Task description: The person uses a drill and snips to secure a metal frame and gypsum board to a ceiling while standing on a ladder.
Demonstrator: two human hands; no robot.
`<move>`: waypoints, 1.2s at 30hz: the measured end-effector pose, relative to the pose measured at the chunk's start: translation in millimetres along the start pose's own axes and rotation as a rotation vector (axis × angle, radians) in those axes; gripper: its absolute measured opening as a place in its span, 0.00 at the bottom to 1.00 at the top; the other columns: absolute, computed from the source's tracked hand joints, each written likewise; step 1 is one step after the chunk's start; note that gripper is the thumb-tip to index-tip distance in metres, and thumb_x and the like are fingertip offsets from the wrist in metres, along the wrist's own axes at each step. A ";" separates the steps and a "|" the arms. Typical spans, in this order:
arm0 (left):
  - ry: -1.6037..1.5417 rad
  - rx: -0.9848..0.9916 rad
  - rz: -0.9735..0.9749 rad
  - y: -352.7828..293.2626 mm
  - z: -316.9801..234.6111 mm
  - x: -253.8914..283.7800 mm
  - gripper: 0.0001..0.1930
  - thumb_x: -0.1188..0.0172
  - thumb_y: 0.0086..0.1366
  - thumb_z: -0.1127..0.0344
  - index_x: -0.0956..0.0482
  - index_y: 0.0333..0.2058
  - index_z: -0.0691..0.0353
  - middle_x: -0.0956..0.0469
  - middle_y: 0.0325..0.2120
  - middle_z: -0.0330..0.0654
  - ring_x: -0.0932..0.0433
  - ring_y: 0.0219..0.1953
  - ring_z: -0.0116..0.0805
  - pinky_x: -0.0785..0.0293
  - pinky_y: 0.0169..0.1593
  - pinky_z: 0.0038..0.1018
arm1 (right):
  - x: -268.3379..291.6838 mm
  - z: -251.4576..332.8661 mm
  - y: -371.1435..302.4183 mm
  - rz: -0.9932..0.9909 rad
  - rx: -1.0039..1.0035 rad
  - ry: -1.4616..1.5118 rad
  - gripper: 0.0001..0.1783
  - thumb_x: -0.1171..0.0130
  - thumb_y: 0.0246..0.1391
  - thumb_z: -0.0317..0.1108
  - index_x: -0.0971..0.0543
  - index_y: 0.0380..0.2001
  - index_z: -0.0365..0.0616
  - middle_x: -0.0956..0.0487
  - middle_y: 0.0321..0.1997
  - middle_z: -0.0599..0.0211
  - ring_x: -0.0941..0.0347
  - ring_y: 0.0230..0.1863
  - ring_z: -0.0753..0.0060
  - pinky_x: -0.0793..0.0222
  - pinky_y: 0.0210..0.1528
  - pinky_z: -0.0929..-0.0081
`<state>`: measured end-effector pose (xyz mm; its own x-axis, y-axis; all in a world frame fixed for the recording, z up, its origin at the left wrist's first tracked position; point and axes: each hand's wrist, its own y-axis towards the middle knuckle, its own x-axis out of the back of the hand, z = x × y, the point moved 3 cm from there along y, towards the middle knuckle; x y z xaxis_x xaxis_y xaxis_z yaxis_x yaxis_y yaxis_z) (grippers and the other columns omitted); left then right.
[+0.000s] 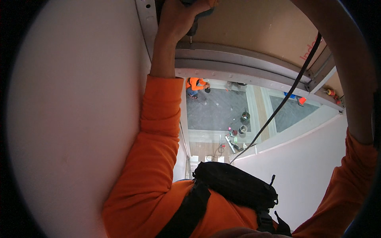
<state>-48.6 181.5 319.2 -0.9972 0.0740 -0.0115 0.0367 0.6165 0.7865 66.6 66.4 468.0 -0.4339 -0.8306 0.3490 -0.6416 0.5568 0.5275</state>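
Note:
My left hand (pixel 176 22) is raised at the top edge, with its fingers closed around a dark power drill (pixel 193 27). Only part of the drill shows, and its bit points down near a metal channel (pixel 222 49). A brown board (pixel 254 23) with red print lies behind the channel. On the right, my other forearm (pixel 337 43) reaches up past the top edge, so my right hand is out of sight. A black cable (pixel 279 105) hangs down slantwise from near that arm.
A pale wall (pixel 75 111) stands close on my left. Far below, a person in orange (pixel 195 84) is on a grey floor (pixel 218 109), with buckets (pixel 243 129) and tools around. A black bag (pixel 236 184) is strapped to my chest. Red-and-yellow fittings (pixel 330 93) sit on the right-hand ledge.

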 end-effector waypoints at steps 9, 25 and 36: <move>-0.075 -0.045 0.129 8.2 -11.8 -19.1 0.30 0.22 0.48 0.61 0.26 0.47 0.64 0.22 0.36 0.38 0.24 0.37 0.29 0.24 0.44 0.29 | -15.9 -4.0 -35.4 0.041 -0.114 0.150 0.30 0.31 0.44 0.43 0.27 0.46 0.34 0.20 0.40 0.45 0.21 0.44 0.47 0.24 0.47 0.57; 0.363 -0.641 0.272 -3.1 -27.9 -100.7 0.35 0.24 0.49 0.52 0.25 0.52 0.65 0.22 0.46 0.42 0.24 0.44 0.37 0.28 0.52 0.37 | -89.7 -35.4 -180.2 0.294 -0.710 1.288 0.39 0.33 0.44 0.59 0.26 0.49 0.40 0.24 0.26 0.63 0.24 0.25 0.78 0.26 0.28 0.78; -0.985 0.605 -0.508 -230.2 99.1 -140.0 0.21 0.44 0.67 0.44 0.27 0.44 0.56 0.26 0.41 0.40 0.27 0.46 0.36 0.36 0.55 0.36 | -53.2 61.2 -430.5 -0.490 -1.470 1.474 0.37 0.29 0.44 0.47 0.32 0.48 0.29 0.26 0.25 0.58 0.30 0.18 0.70 0.36 0.19 0.77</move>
<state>89.0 106.9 78.5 -0.4459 0.1146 -0.8877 -0.0520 0.9868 0.1536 327.2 -128.9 174.9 0.7236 -0.6720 -0.1578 0.6290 0.5477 0.5518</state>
